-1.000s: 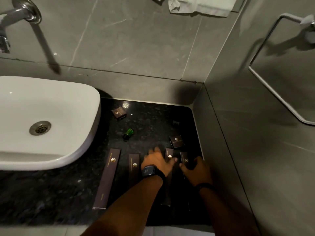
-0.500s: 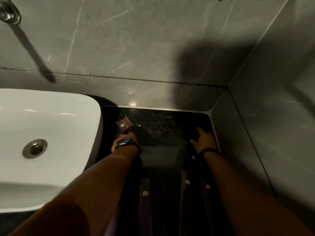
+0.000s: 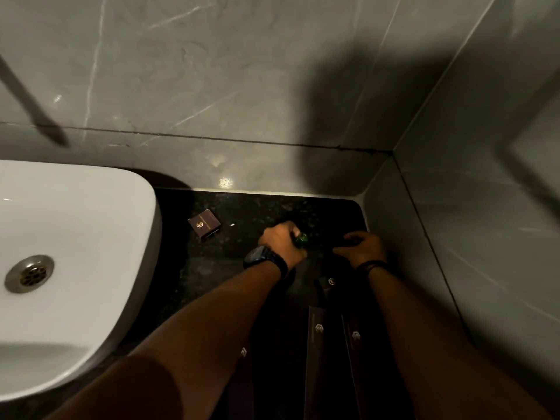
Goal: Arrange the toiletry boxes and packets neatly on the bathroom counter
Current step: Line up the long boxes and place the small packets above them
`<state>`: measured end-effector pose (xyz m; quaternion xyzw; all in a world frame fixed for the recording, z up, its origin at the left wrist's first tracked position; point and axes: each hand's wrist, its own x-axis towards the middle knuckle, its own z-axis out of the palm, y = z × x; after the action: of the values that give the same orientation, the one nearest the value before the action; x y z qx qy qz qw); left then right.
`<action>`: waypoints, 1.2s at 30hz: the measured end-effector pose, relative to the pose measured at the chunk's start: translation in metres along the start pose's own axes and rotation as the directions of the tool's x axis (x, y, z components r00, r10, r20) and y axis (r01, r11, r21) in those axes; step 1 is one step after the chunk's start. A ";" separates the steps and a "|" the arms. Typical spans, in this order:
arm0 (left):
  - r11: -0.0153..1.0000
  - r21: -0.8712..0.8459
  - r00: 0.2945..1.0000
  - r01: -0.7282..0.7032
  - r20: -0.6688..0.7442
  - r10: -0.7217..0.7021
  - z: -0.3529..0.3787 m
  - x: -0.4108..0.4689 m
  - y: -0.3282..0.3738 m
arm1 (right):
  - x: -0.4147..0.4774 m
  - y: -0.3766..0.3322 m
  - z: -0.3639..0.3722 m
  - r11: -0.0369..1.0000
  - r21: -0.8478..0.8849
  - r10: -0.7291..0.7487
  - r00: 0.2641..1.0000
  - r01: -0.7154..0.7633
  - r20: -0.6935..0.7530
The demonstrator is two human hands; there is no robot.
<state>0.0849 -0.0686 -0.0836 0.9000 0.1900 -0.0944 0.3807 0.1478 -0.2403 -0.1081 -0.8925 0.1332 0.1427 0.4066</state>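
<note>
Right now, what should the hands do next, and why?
Probably the left hand should set the little green bottle it grips down near the back, since the long boxes already lie lined up, while the small box sits apart, crooked.

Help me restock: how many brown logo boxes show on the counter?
5 visible: small box near the sink, long boxes between the forearms, one below the right hand, one by the left forearm. Others may be hidden.

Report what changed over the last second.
The left hand went from the long boxes to the small green bottle and closed on it. The right hand reached deeper toward the corner. The small square box near the sink stayed put.
</note>
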 end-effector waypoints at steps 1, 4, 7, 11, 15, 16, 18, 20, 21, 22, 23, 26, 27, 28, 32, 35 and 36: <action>0.999 -0.046 1.000 -0.012 0.000 0.012 0.006 -0.002 0.003 | 0.000 0.002 -0.002 0.999 0.023 0.030 0.999 -0.031 0.012; 0.987 -0.162 1.000 -0.015 -0.026 0.011 0.022 -0.005 0.007 | -0.007 0.002 -0.007 0.989 0.117 0.086 0.994 -0.094 0.072; 0.991 -0.136 1.000 -0.020 -0.022 0.017 0.031 -0.008 0.005 | -0.013 0.004 -0.006 0.980 0.173 0.090 0.993 -0.102 0.074; 0.994 -0.092 0.998 -0.059 -0.012 0.058 0.037 -0.009 0.000 | -0.016 0.014 -0.002 0.990 0.130 0.054 0.998 -0.060 0.043; 0.987 0.032 0.988 -0.156 -0.016 0.156 0.040 -0.009 -0.005 | -0.020 0.018 0.000 0.997 0.060 -0.057 0.998 0.058 -0.015; 0.975 0.097 0.980 -0.200 0.004 0.200 0.041 -0.008 -0.006 | -0.022 0.017 0.000 0.994 -0.002 -0.105 0.994 0.105 -0.021; 0.940 0.203 0.961 -0.274 0.082 0.263 0.041 -0.006 -0.007 | -0.026 0.014 -0.002 0.969 -0.144 -0.204 0.979 0.200 -0.016; 0.913 0.272 0.951 -0.305 0.144 0.275 0.040 -0.003 -0.005 | -0.029 0.012 -0.003 0.931 -0.244 -0.280 0.960 0.271 -0.001; 0.903 0.295 0.949 -0.311 0.153 0.277 0.038 -0.003 -0.003 | -0.030 0.011 -0.003 0.912 -0.279 -0.310 0.951 0.301 0.012; 0.897 0.309 0.948 -0.316 0.151 0.281 0.036 -0.002 -0.002 | -0.031 0.010 -0.004 0.900 -0.302 -0.321 0.947 0.315 0.031; 0.895 0.309 0.946 -0.322 0.144 0.291 0.033 -0.002 -0.001 | -0.031 0.011 -0.004 0.889 -0.319 -0.331 0.943 0.328 0.047; 0.898 0.277 0.938 -0.343 0.150 0.312 0.025 0.002 0.001 | -0.031 0.012 -0.005 0.888 -0.327 -0.322 0.945 0.324 0.060; 0.894 0.286 0.937 -0.345 0.155 0.312 0.023 0.002 0.002 | -0.032 0.012 -0.006 0.887 -0.328 -0.324 0.944 0.324 0.056; 0.890 0.298 0.937 -0.345 0.158 0.311 0.020 0.003 0.004 | -0.034 0.012 -0.006 0.885 -0.335 -0.324 0.944 0.324 0.058; 0.852 0.325 0.911 -0.411 0.182 0.370 0.020 0.006 0.013 | -0.035 0.013 -0.006 0.874 -0.349 -0.336 0.939 0.339 0.071; 0.819 0.321 0.878 -0.475 0.236 0.416 0.026 0.008 0.018 | -0.033 0.014 -0.005 0.862 -0.365 -0.344 0.935 0.352 0.089; 0.826 0.312 0.880 -0.470 0.235 0.412 0.028 0.009 0.020 | -0.033 0.013 -0.005 0.862 -0.367 -0.342 0.936 0.350 0.090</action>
<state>0.1002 -0.0989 -0.0927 0.9632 -0.0749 -0.1074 0.2347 0.1130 -0.2486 -0.1021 -0.9616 -0.0633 0.1002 0.2475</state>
